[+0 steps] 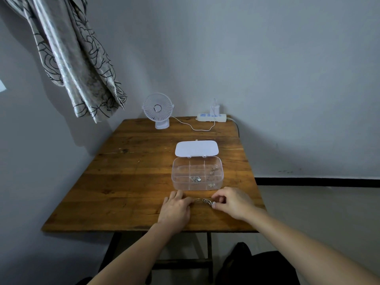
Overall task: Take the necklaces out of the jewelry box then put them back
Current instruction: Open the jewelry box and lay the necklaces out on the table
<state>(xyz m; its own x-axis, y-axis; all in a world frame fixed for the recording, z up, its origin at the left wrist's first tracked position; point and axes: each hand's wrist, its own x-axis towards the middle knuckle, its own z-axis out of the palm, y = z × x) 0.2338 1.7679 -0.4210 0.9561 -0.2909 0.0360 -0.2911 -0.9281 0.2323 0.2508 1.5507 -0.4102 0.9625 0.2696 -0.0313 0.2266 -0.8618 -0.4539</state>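
A clear plastic jewelry box [176,177] with several compartments stands open on the wooden table [127,182], its white lid [196,148] folded back. A silver necklace [195,179] lies in the front middle compartment, and small pieces [213,169] lie in the right ones. Another silver necklace [204,201] lies on the table just in front of the box, stretched between my hands. My left hand [176,206] pinches its left end. My right hand [232,202] pinches its right end with curled fingers.
A white desk fan [158,110] stands at the table's back edge, its cable running to a white power strip [211,117] with a charger plugged in. A patterned curtain [78,64] hangs at the upper left. The table's right edge drops to the floor.
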